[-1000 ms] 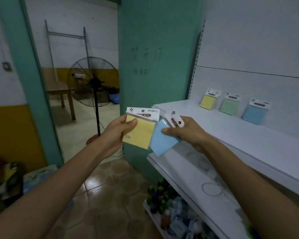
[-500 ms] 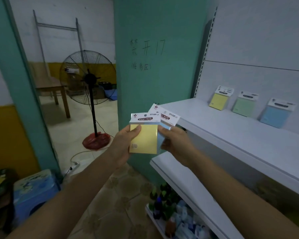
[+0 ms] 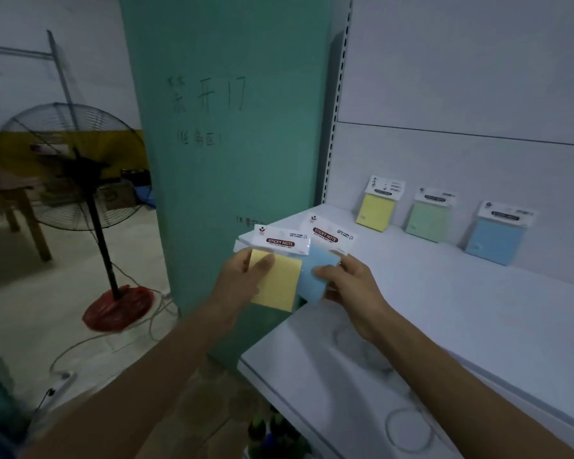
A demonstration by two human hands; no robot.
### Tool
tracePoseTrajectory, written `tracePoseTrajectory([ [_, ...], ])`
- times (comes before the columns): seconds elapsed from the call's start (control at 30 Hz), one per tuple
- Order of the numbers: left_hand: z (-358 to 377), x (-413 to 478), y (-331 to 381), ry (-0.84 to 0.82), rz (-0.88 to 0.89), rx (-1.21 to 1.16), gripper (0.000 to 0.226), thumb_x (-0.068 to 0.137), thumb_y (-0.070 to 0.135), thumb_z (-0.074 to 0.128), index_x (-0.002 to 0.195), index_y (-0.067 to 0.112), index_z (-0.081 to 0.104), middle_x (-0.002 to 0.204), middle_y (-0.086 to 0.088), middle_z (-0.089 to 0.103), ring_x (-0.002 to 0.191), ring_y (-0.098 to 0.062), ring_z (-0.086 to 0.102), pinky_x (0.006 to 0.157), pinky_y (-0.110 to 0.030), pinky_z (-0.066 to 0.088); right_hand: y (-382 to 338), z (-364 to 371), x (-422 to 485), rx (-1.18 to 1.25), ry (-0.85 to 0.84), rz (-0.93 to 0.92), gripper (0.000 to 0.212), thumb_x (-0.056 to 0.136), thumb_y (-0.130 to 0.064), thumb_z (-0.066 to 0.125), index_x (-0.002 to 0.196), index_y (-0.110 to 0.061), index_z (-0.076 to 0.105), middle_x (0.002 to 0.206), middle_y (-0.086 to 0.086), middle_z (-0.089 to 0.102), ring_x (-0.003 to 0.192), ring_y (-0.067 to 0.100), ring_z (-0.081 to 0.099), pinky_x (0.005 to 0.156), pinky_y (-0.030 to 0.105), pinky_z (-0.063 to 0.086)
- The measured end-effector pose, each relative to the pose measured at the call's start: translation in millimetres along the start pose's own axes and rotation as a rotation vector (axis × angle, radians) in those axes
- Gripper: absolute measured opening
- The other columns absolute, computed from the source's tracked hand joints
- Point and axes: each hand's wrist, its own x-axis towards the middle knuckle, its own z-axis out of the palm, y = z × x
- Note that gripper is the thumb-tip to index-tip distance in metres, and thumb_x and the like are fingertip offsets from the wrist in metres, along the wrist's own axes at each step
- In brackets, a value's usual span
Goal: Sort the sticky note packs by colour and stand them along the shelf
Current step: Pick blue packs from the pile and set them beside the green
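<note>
The left hand point(image 3: 242, 283) pinches a yellow sticky note pack point(image 3: 279, 283), the right hand point(image 3: 352, 289) a blue sticky note pack point(image 3: 315, 270) just beside it, fanned apart apparently to compare colours.

At least five sticky note packs are in sight: two yellow packs point(image 3: 279, 283) point(image 3: 375, 213), two blue packs point(image 3: 312, 288) point(image 3: 494, 240), one green pack point(image 3: 426, 221). Two hands, left hand point(image 3: 242, 283) and right hand point(image 3: 352, 289). Two shelves point(image 3: 444, 293) point(image 3: 312, 376), one fan point(image 3: 67, 167), one table point(image 3: 5, 193).
</note>
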Motion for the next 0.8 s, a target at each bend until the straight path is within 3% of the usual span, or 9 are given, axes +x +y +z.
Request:
tracePoseTrajectory([
  [0.13, 41.6, 36.1, 1.0, -0.068, 0.045, 0.001, 0.009, 0.092, 0.021, 0.057, 0.097, 0.016, 0.062, 0.077, 0.005, 0.059, 0.067, -0.008, 0.051, 0.054, -0.02, 0.039, -0.6, -31.0, 17.2, 0.069, 0.07, -0.003, 0.022, 0.084, -0.003, 0.062, 0.105, -0.008, 0.063, 0.099, 0.013, 0.068, 0.082, 0.022, 0.068, 0.072, 0.039, 0.056],
  [0.27, 87.9, 68.8, 12.5, -0.198, 0.029, 0.019, 0.01, 0.093, 0.02, 0.053, 0.097, 0.016, 0.061, 0.075, 0.005, 0.056, 0.065, -0.008, 0.05, 0.054, -0.022, 0.038, -12.0, -68.2, 35.1, 0.028, 0.184, -0.059, 0.018, 0.086, -0.002, 0.058, 0.1, -0.013, 0.063, 0.096, 0.006, 0.07, 0.081, 0.018, 0.067, 0.062, 0.028, 0.055],
  [0.37, 122.6, 95.3, 18.6, -0.342, -0.008, -0.042, 0.013, 0.091, 0.015, 0.05, 0.091, 0.021, 0.061, 0.074, 0.001, 0.056, 0.063, -0.012, 0.05, 0.05, -0.019, 0.039, -16.8, -93.3, 53.5, -0.008, 0.286, -0.063, 0.018, 0.087, -0.004, 0.058, 0.099, -0.017, 0.062, 0.099, 0.005, 0.069, 0.084, 0.019, 0.065, 0.069, 0.033, 0.056],
  [0.47, 153.1, 124.1, 17.7, -0.454, -0.054, -0.112, 0.018, 0.089, 0.011, 0.048, 0.095, 0.023, 0.06, 0.08, 0.001, 0.058, 0.074, -0.016, 0.052, 0.065, -0.028, 0.04, -13.4, -111.4, 72.9, -0.022, 0.412, -0.067, 0.023, 0.088, -0.004, 0.056, 0.106, -0.018, 0.06, 0.101, 0.006, 0.067, 0.087, 0.022, 0.064, 0.074, 0.039, 0.055],
  [0.57, 177.9, 164.5, 8.3, -0.521, -0.056, -0.149, 0.022, 0.088, 0.006, 0.05, 0.097, 0.025, 0.056, 0.089, 0.002, 0.062, 0.079, -0.015, 0.057, 0.07, -0.031, 0.044, -6.2, -125.1, 94.8, -0.016, 0.567, -0.067, 0.023, 0.088, -0.003, 0.054, 0.105, -0.017, 0.059, 0.101, 0.007, 0.068, 0.086, 0.024, 0.065, 0.077, 0.044, 0.054],
  [0.73, 210.2, 237.9, -8.5, -0.637, 0.099, -0.057, 0.029, 0.089, 0.008, 0.059, 0.092, 0.034, 0.048, 0.092, 0.014, 0.06, 0.079, -0.005, 0.058, 0.06, -0.023, 0.05, -1.4, -135.3, 128.9, -0.011, 0.711, -0.06, 0.025, 0.088, -0.001, 0.055, 0.096, -0.025, 0.06, 0.095, -0.004, 0.067, 0.081, 0.012, 0.064, 0.054, 0.021, 0.05],
  [0.8, 221.2, 260.1, -15.6, -0.623, 0.162, -0.027, 0.03, 0.086, 0.009, 0.063, 0.097, 0.033, 0.047, 0.095, 0.013, 0.059, 0.087, -0.012, 0.06, 0.069, -0.032, 0.056, -0.3, -136.4, 140.6, -0.018, 0.739, -0.055, 0.026, 0.088, -0.001, 0.055, 0.099, -0.024, 0.06, 0.094, -0.004, 0.067, 0.081, 0.011, 0.064, 0.054, 0.021, 0.049],
])
